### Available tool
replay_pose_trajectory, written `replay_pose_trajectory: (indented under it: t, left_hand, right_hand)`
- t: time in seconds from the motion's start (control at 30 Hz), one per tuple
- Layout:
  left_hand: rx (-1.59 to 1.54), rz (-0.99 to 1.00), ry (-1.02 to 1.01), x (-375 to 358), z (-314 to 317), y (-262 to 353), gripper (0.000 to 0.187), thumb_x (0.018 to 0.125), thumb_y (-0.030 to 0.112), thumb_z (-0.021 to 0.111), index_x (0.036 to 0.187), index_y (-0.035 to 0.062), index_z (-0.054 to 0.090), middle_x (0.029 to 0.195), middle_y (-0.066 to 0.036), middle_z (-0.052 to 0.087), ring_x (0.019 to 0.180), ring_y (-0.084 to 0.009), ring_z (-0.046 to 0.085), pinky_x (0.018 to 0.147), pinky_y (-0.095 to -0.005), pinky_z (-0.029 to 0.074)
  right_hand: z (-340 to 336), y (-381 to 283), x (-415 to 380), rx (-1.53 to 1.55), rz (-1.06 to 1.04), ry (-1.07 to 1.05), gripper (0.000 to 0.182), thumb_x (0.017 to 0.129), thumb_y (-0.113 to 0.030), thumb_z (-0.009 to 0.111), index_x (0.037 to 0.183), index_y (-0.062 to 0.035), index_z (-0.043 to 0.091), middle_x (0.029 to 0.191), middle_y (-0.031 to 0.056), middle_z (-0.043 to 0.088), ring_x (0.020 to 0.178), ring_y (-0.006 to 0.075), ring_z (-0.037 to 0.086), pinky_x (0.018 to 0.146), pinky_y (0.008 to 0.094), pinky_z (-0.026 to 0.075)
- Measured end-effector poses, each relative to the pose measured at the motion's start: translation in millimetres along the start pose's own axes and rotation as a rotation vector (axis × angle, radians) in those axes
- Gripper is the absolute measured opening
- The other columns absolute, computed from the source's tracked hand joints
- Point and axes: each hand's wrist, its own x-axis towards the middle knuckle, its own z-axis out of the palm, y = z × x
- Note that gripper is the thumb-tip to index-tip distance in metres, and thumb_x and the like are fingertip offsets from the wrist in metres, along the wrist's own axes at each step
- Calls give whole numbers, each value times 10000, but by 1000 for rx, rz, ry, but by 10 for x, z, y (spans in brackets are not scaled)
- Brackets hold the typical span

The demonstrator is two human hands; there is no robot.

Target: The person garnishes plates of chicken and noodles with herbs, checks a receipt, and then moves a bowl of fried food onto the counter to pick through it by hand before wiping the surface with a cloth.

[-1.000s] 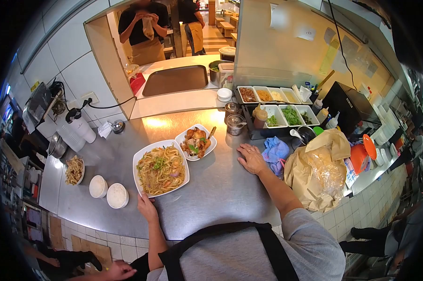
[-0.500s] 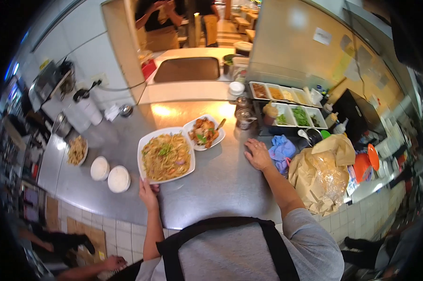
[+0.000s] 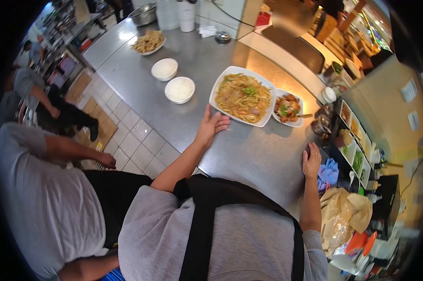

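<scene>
Beside the noodle plate (image 3: 242,96), both hands stay put.

bare counter (image 3: 263,157) between hands, plates beyond

A steel counter (image 3: 249,154) carries the things. A square plate of noodles (image 3: 242,95) is set near its middle, with a smaller plate of meat (image 3: 287,108) touching at 3 o'clock. Two white bowls (image 3: 179,89) are placed at 9 o'clock, and a dish of fries (image 3: 148,42) at 10 o'clock.
</scene>
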Motion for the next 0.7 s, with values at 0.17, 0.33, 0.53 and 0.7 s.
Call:
replay_pose_trajectory:
  t: [0.17, 0.33, 0.53, 0.7]
  left_hand:
    - [-15, 128, 194, -41, -406, -44, 437, 917, 180, 501, 1313, 86, 341, 1012, -100, 563, 843, -153, 568, 650, -276, 509]
    - [127, 414, 560, 167, -933, 394, 383, 896, 173, 497, 1260, 79, 422, 937, -61, 541, 761, -117, 526, 577, -242, 466]
    - [208, 171, 446, 402, -1071, 802, 489, 918, 168, 409, 1387, 60, 318, 932, -75, 605, 584, -106, 552, 465, -224, 457]
    - [252, 160, 393, 709, -966, 786, 453, 901, 121, 424, 1346, 55, 381, 904, -89, 607, 619, -115, 575, 533, -246, 512]
  right_hand:
    - [-5, 21, -21, -21, -28, -12, 418, 847, -229, 550, 1239, -102, 484, 1306, 116, 466, 1232, 281, 402, 1038, 404, 270]
    - [7, 30, -17, -31, -35, -8, 407, 847, -226, 550, 1228, -94, 496, 1305, 126, 465, 1228, 287, 405, 1036, 397, 275]
    - [-35, -31, -14, -14, -9, 0, 416, 836, -215, 556, 1228, -88, 499, 1293, 134, 473, 1221, 291, 411, 1031, 403, 281]
    - [-71, -67, -24, 11, 9, -8, 405, 830, -218, 560, 1210, -89, 507, 1295, 134, 471, 1221, 293, 410, 1035, 417, 272]
